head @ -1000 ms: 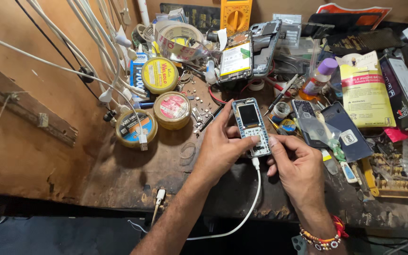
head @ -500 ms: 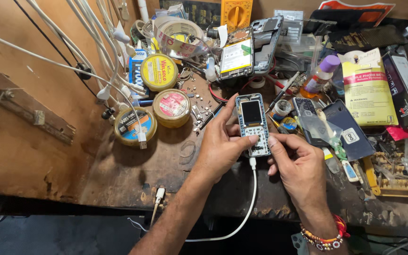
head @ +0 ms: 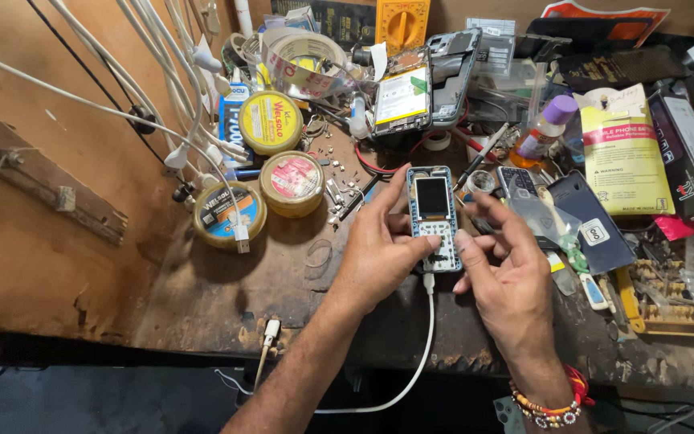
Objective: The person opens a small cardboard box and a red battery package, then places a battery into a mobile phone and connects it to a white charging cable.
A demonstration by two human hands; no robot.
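The phone (head: 434, 219), a small keypad type with its front cover off, is above the wooden bench (head: 202, 297), in front of the clutter of parts. Its screen is dark and it stands almost upright in the head view. The left hand (head: 375, 253) grasps the phone from its left side, thumb on the keypad and fingers behind it. The right hand (head: 508, 277) is just right of the phone; its thumb tip touches the lower right edge, and the other fingers are spread loosely and hold nothing. A white cable (head: 419, 354) is plugged into the bottom of the phone and hangs down over the bench edge. Left of the phone lie three round tins (head: 292, 183). Behind the phone lies an opened smartphone (head: 402, 98) with its battery showing. Right of the phone lies a dark blue cover (head: 592, 225).
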